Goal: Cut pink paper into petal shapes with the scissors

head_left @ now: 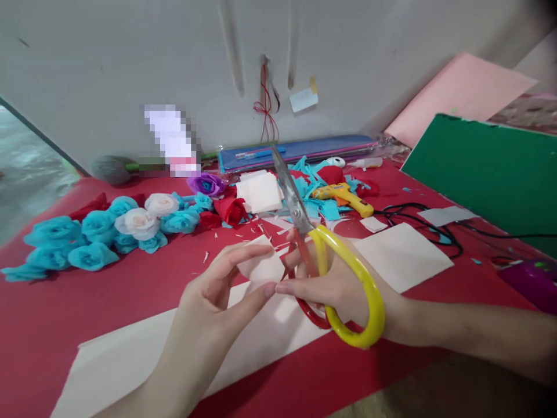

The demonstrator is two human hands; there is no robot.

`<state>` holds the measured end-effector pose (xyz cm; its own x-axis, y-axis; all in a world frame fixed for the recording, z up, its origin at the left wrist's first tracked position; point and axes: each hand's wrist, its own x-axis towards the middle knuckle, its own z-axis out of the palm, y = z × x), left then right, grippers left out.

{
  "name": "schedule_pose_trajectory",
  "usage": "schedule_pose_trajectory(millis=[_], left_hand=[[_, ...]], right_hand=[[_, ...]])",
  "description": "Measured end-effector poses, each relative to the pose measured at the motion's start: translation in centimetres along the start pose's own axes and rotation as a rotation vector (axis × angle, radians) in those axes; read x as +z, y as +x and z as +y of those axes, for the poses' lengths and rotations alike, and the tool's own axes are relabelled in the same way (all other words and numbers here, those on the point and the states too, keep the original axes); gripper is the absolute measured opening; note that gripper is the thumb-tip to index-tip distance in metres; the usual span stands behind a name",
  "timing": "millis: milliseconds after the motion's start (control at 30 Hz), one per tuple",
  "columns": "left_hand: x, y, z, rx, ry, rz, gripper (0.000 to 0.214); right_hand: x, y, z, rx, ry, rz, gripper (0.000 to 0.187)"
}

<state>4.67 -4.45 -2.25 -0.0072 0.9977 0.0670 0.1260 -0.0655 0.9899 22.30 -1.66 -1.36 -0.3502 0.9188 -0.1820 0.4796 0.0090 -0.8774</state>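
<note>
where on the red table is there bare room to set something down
The widest bare patch of the red tabletop is at left, between the blue paper flowers and the long white strip. A smaller one lies between the white sheet at right and the purple object. Beyond the scissors it's crowded: paper stack, glue gun, blue scraps.

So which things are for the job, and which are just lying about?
Seems in the job: small pale paper piece, held by left hand; metal scissors with red and yellow handles, on right hand.
Probably lying about: large green board; big pink sheet.
</note>
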Motion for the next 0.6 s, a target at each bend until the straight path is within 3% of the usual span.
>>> schedule_pose_trajectory(millis=[100, 333, 500, 600], left_hand=[[0.1, -0.3, 0.5, -0.049, -0.086, -0.014, 0.024], [0.1, -0.5, 0.5, -0.128, -0.293, -0.033, 0.02], [0.3, -0.1, 0.7, -0.173, -0.242, 0.065, 0.019], [0.0, 0.4, 0.8, -0.211, -0.193, 0.029, 0.034]], right_hand=[[-0.2, 0.3, -0.2, -0.056, 0.087, -0.026, 0.03], [0.1, 0.5, -1.6, 0.084, 0.399, 0.006, 0.036], [-1.1, 0.4, -1.7, 0.04, 0.363, -0.129, 0.02], [-1.6, 0.4, -1.6, -0.004, 0.335, -0.227, 0.012]])
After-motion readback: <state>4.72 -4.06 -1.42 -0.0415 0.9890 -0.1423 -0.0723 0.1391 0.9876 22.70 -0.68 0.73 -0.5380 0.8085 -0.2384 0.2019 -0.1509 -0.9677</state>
